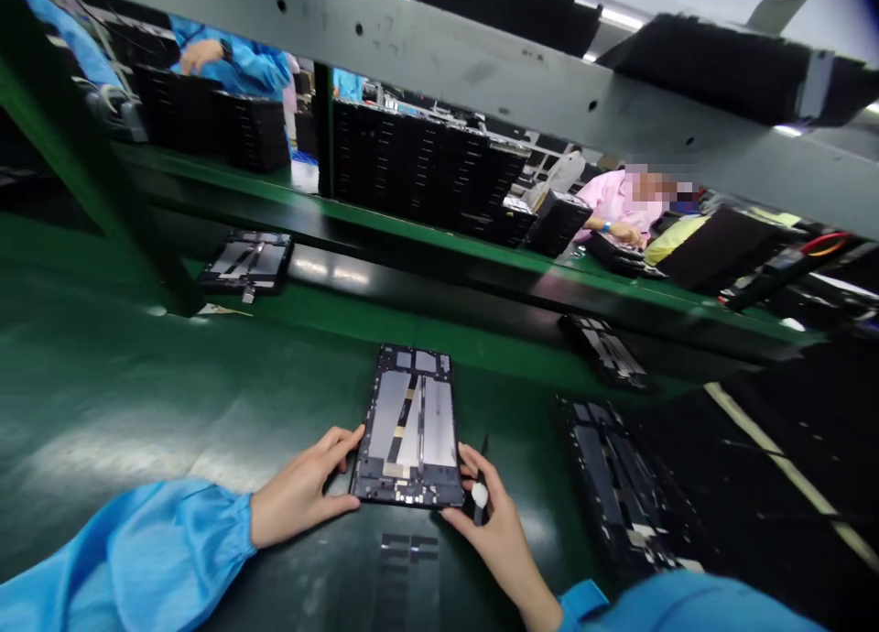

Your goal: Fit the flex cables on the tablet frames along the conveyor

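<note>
An opened tablet (441, 421) lies in front of me with its inside facing up. Grey battery panels, a slanting black ribbon cable (402, 421) and a circuit strip along the near edge show. My left hand (302, 490) grips its left edge, thumb at the near corner. On the opposite side my right hand (504, 531) holds the right edge, thumb at the near right corner. A slim black tool (484, 447) with a white part is tucked in that same hand; its kind is unclear. Faint strips, perhaps clear film (410, 559), show on the green bench (288, 385) nearer me.
Another opened tablet (251, 261) lies at the back left, by a green post (130, 183). More tablets (608, 353) are on the right, beside a dark surface with a pale strip (789, 476). A metal beam (439, 55) crosses overhead. Co-workers work beyond stacked black units (418, 169).
</note>
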The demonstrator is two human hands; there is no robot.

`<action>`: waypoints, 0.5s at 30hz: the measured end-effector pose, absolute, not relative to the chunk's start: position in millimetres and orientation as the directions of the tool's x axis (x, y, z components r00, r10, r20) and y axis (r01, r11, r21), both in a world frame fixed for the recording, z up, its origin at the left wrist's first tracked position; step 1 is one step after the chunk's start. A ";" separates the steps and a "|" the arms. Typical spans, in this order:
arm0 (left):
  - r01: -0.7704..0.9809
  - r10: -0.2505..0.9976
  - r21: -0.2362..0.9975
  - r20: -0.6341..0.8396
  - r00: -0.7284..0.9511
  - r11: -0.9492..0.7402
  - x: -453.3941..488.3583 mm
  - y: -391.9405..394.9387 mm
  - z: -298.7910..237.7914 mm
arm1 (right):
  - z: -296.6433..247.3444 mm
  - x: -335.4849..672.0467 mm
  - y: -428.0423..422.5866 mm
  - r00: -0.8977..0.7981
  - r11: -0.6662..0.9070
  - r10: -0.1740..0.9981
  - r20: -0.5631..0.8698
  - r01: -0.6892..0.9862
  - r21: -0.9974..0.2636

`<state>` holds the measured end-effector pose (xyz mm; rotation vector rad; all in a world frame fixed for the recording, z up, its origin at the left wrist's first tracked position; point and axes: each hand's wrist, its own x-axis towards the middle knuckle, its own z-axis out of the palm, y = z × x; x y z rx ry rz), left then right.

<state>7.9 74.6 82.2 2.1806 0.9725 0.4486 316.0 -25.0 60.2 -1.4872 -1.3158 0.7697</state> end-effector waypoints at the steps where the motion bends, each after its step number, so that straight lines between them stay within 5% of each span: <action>1: 0.509 0.748 0.703 0.049 0.662 -0.497 6.0 73.8 85.7 | 64.8 316.0 -26.8 0.243 0.076 0.955 0.172 0.358 -0.931; 5: 0.505 0.720 0.638 0.114 0.685 -0.582 6.0 66.5 100.7 | 89.4 304.3 -29.6 0.342 0.162 0.872 0.349 0.472 -0.866; 11: 0.432 0.672 0.637 0.187 0.717 -0.639 26.5 57.2 102.9 | 109.1 253.0 -6.2 -0.166 0.376 0.925 0.342 0.528 -0.761; 15: 0.413 0.684 0.661 0.212 0.698 -0.627 29.0 59.3 97.4 | 102.7 238.0 5.3 -0.218 0.402 0.915 0.338 0.541 -0.739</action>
